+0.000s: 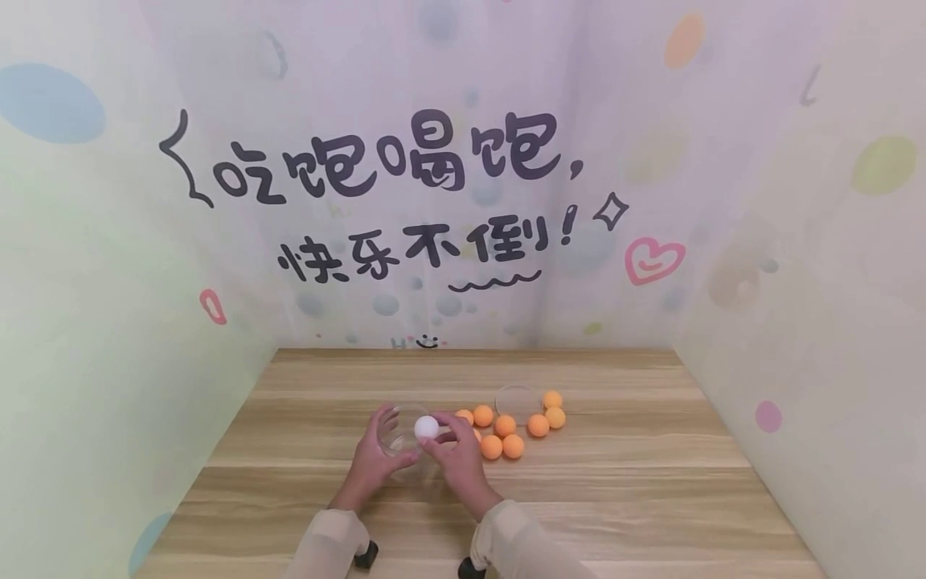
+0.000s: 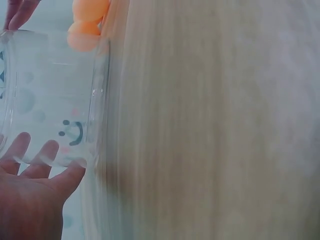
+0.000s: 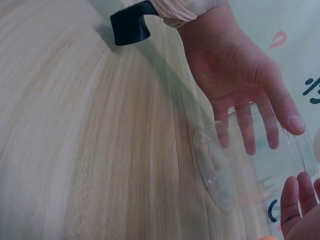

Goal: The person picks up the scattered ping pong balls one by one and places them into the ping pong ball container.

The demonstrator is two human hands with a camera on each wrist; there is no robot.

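My left hand holds a clear round container by its side, fingers along the outer wall and thumb at the near edge. The container stands upright on the wooden table. At its rim, my right hand pinches a white ping-pong ball between thumb and fingers. Only a sliver of that ball shows at the right edge of the right wrist view, near the right hand's fingertips. Several orange ping-pong balls lie just right of my right hand, some partly hidden behind it.
A second clear round container stands behind the orange balls. More orange balls sit to its right. The wooden table ends at a printed back wall, with side walls at left and right.
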